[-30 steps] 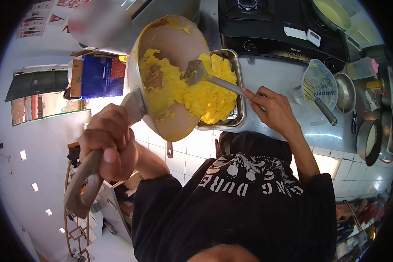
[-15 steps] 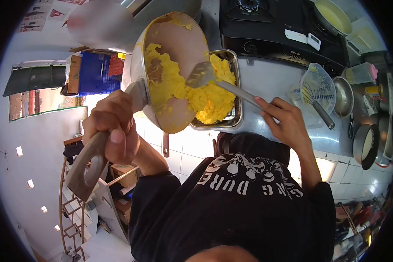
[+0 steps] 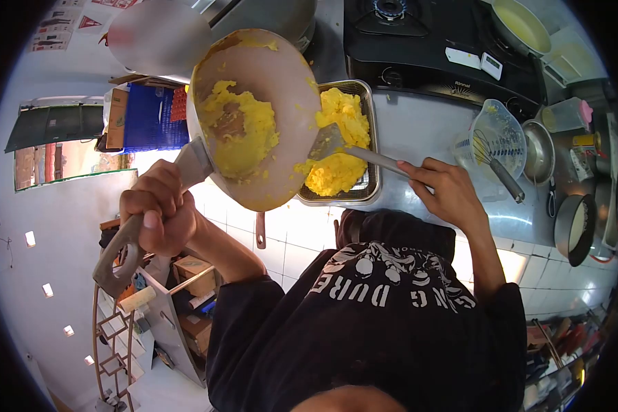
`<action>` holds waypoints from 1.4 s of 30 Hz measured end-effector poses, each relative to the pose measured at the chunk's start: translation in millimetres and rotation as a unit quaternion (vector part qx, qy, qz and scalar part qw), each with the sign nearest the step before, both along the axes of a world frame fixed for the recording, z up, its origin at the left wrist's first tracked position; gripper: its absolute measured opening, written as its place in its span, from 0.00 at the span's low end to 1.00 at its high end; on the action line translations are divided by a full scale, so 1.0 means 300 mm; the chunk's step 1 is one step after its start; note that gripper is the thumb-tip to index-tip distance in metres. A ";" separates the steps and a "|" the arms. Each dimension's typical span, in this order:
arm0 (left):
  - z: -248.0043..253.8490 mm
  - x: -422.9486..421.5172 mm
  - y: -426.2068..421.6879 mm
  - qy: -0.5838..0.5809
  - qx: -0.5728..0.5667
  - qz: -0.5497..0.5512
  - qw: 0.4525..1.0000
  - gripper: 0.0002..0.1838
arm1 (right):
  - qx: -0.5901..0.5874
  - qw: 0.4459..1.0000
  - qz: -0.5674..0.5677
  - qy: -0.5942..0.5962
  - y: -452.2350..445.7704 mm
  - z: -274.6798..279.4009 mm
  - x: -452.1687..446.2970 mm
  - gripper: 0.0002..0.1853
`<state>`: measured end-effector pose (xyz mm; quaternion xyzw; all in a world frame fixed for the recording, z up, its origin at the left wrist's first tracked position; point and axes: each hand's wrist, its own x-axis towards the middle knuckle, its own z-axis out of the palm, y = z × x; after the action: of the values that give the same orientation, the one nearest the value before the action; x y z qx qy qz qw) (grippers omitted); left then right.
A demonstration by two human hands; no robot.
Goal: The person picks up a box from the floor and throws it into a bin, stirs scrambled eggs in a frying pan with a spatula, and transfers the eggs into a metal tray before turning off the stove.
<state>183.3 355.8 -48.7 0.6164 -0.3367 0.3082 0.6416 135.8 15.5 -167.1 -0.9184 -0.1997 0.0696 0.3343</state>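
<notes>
My left hand [image 3: 159, 211] is wrapped round the handle of a large wok-like pan [image 3: 292, 75], held tilted toward the tray. A soft yellow mass [image 3: 254, 130], like scrambled egg, clings to its pale inside. My right hand [image 3: 452, 191] grips the grey handle of a spatula [image 3: 378, 159]. The smeared blade is at the pan's right rim, over the tray's yellow food. Beneath it, a rectangular metal tray [image 3: 374, 113] with a wire basket inside holds more of the same yellow food [image 3: 343, 117] in lumps.
Behind the tray stands a black gas stove [image 3: 432, 48] with a lit burner. To the right are a clear measuring jug [image 3: 491, 123] with a whisk [image 3: 505, 175] in it, a metal bowl [image 3: 539, 154] and a dark pan [image 3: 575, 230]. A blue crate [image 3: 147, 113] sits at left.
The pan has shifted left and tipped back to a flatter angle, with my left hand moving left. The spatula has moved slightly down and right to the pan's rim. More yellow food shows in the tray.
</notes>
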 end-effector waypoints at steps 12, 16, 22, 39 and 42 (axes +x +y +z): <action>-0.049 -0.088 0.104 0.035 -0.249 0.242 0.937 0.14 | 0.084 0.995 -0.040 -0.031 0.232 0.056 -0.035 0.28; -0.099 -0.133 0.161 0.054 -0.314 0.273 0.908 0.15 | 0.061 0.995 -0.013 -0.078 0.301 0.042 -0.055 0.27; -0.204 -0.230 0.289 0.061 -0.468 0.299 0.830 0.16 | 0.231 0.972 0.032 0.030 0.242 0.059 -0.032 0.25; -0.287 -0.342 0.363 0.046 -0.524 0.286 0.801 0.15 | 0.546 0.800 -0.004 0.249 0.157 -0.082 0.270 0.22; -0.316 -0.355 0.396 0.050 -0.516 0.273 0.810 0.15 | 0.611 0.749 -0.008 0.254 0.104 -0.175 0.322 0.18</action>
<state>76.9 474.6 -143.6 0.2758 0.0866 0.5679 0.7707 232.3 46.8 -219.6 -0.4679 -0.0996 0.1606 0.8634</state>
